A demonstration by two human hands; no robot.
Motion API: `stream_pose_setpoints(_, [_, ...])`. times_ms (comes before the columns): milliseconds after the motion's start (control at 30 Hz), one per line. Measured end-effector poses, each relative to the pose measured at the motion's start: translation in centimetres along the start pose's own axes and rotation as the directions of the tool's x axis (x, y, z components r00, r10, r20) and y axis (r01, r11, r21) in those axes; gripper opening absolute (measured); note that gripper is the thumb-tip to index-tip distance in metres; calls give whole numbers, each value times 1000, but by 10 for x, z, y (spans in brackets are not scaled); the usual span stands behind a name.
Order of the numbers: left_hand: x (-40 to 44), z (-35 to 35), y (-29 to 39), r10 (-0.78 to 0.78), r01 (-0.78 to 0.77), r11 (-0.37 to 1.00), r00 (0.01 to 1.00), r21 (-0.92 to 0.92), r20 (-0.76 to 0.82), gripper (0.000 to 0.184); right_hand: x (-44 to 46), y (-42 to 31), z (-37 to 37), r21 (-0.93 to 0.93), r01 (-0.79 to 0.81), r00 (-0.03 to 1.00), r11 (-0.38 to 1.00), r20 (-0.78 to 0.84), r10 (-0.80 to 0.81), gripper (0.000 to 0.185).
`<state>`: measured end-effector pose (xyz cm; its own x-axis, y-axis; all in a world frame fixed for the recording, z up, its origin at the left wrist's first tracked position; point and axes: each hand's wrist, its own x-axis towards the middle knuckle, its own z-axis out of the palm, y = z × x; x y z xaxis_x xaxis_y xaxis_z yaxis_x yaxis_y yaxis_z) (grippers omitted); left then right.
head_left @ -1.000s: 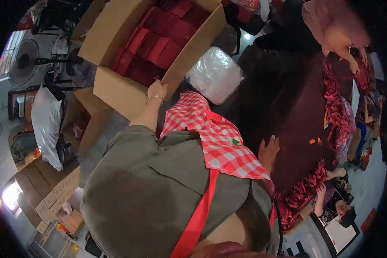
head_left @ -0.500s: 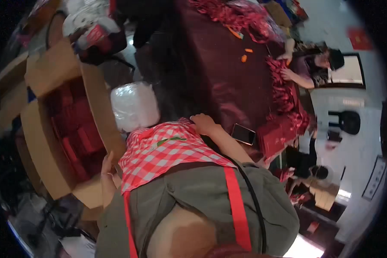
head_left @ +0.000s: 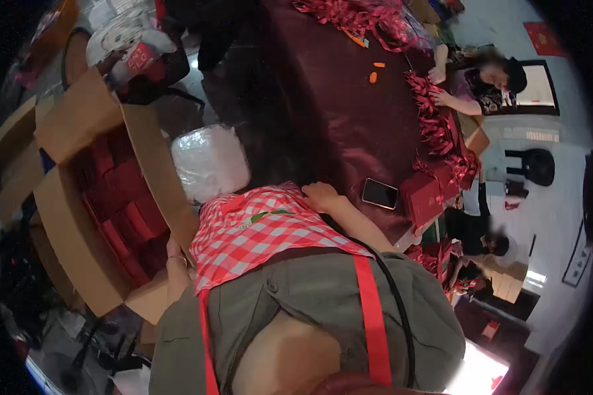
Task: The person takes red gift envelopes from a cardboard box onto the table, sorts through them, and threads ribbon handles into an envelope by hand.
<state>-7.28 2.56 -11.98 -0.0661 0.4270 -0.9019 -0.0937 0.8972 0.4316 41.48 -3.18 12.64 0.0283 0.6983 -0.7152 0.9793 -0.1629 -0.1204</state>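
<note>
Left hand (head_left: 176, 263) — at the near end of an open carton (head_left: 82, 243); grip cannot be told. Right hand (head_left: 321, 197) — beside the checked apron (head_left: 277, 224), near the table (head_left: 349, 141); grasp likewise unclear. Red packets (head_left: 128, 227): inside the carton, just beyond the left hand, well apart from the right. Phone (head_left: 380, 194): on the table, right of the right hand. Plastic-wrapped bundle (head_left: 211, 161): between carton and table.

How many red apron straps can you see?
2: the left strap down the left of your shirt, the right strap down its right. More could be hidden.
</note>
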Motion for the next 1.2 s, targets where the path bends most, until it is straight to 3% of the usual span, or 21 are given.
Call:
stream_pose_setpoints(133, [-61, 22, 19, 119, -119, 993, 981, 14, -153, 45, 9, -1, -22, 26, 90, 996, 996, -21, -90, 31])
stream_pose_setpoints(167, [19, -12, -39, 417, -370, 832, 908, 413, -28, 47, 11, 5, -23, 47, 133, 990, 990, -43, -131, 32])
stream_pose_setpoints(200, [-33, 17, -11, 116, -128, 989, 984, -79, -133, 48, 16, 13, -19, 44, 194, 978, 980, -86, -189, 35])
stream_pose_setpoints(267, [-26, 16, -30, 368, -307, 924, 874, 226, -318, 52, 33, 50, 15, 22, 331, 931, 943, -169, -323, 37])
stream_pose_setpoints(333, [-68, 18, -11, 238, -177, 959, 929, 223, -284, 48, 58, 69, 32, -24, 444, 879, 896, -181, -440, 37])
stream_pose_setpoints(400, [-119, 35, 11, 98, -193, 928, 952, -320, -289, 61, 67, 78, 23, -99, 331, 938, 938, 144, -315, 39])
stream_pose_setpoints(467, [-132, 29, 11, 53, -189, 835, 962, -516, -266, 69, 77, 98, 27, -145, 434, 901, 889, 90, -425, 38])
stream_pose_setpoints(500, [-132, 25, 6, 22, -235, 743, 945, -627, -328, 56, 79, 94, 22, -155, 515, 855, 843, 16, -519, 37])
stream_pose_setpoints(533, [-133, 20, 1, 11, -242, 728, 940, -642, -342, 56, 82, 93, 11, -168, 533, 843, 829, 31, -536, 37])
stream_pose_setpoints(600, [-137, 6, -1, -9, -313, 479, 933, -820, -361, 45, 77, 82, -20, 387, 616, 762, 686, -73, -643, 33])
stream_pose_setpoints(633, [-134, -4, -5, 4, -334, 410, 931, -849, -364, 34, 74, 66, -30, 383, 622, 757, 683, -69, -650, 33])
stream_pose_setpoints(667, [-127, -13, -3, 3, -337, 401, 931, -852, -366, 34, 72, 46, -38, 115, 502, 861, 857, 23, -507, 32])
stream_pose_setpoints(700, [-119, -23, -1, -13, -348, 349, 927, -870, -376, 31, 72, 34, -42, -177, 332, 943, 926, 59, -327, 31])
stream_pose_setpoints(833, [-114, -37, 28, -56, -330, 198, 936, -923, -346, 41, 108, 85, -4, -172, 487, 860, 857, -82, -505, 31])
stream_pose_setpoints(900, [-112, -41, 48, -40, -331, 161, 939, -930, -341, 44, 103, 82, -7, -89, 445, 895, 891, 36, -444, 34])
stream_pose_setpoints(933, [-110, -45, 58, -44, -317, 149, 944, -937, -326, 44, 92, 52, -30, -100, 224, 945, 969, 267, -191, 39])
stream_pose_setpoints(1000, [-101, -53, 69, -131, -356, 22, 925, -934, -356, 52, 58, -1, -55, -252, 209, 966, 945, 205, -159, 40])
stream_pose_setpoints(1033, [-96, -58, 59, -81, -400, -6, 914, -917, -398, 61, 61, 17, -44, -255, 261, 964, 931, 120, -238, 41])
stream_pose_setpoints(1100, [-91, -63, 53, -236, -431, -44, 881, -901, -410, 69, 79, 52, -27, -254, 324, 946, 911, 86, -312, 40])
stream_pose_setpoints(1133, [-88, -67, 51, -247, -419, -41, 884, -907, -397, 69, 92, 89, -10, 361, 658, 748, 661, -212, -629, 37])
stream_pose_setpoints(1200, [-84, -72, 46, -330, -355, -151, 898, -923, -291, 83, 78, 70, -17, -87, 389, 921, 917, 9, -389, 34])
